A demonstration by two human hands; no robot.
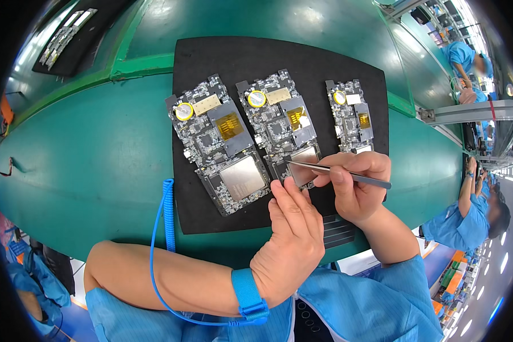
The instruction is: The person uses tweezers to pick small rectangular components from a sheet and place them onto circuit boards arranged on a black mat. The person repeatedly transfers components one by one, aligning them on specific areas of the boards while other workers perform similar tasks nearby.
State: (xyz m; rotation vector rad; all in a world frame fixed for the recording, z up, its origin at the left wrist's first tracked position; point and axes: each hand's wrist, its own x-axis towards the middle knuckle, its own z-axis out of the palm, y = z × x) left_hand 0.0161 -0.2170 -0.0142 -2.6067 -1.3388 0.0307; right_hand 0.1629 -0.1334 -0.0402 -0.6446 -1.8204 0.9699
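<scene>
Three circuit boards lie side by side on a black mat [325, 57]: a left board [206, 141], a middle board [276, 130] and a right board [347, 123]. Each carries a round yellow-rimmed coin cell and an amber tape patch. My right hand [363, 196] pinches a pair of metal tweezers [318, 167], whose tips point left over the middle board, beside its silver metal plate. With fingers stretched out, my left hand [293, 239] rests its fingertips at the lower end of that board. My right hand hides the lower part of the right board.
A blue wrist strap [245, 290] on my left wrist joins a coiled blue cord [169, 216] at the mat's left. The mat lies on a green table [97, 165]. Another dark mat [80, 54] with boards is at the far left. People in blue work at the right.
</scene>
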